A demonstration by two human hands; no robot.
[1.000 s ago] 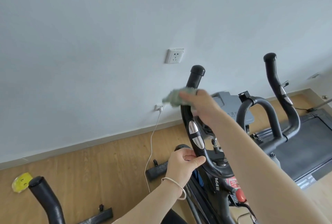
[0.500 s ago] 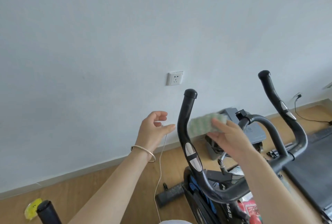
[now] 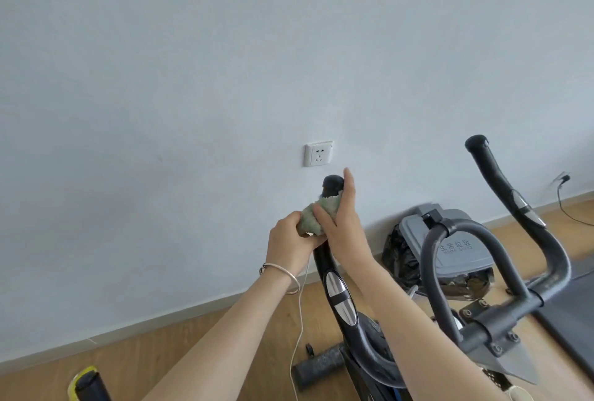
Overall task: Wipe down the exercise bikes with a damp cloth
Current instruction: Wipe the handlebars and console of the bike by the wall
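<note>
Below and right of the hands, a black bike (image 3: 491,326). Clasping the top of its near handlebar (image 3: 339,301): left hand (image 3: 289,245) curled round from the left, right hand (image 3: 345,230) thumb against fingers from the right. Pinched between both and wrapped round the bar, a green cloth (image 3: 313,219).

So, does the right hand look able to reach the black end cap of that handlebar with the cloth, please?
Probably yes: the right hand holds the cloth just below the end cap, with nothing between.
</note>
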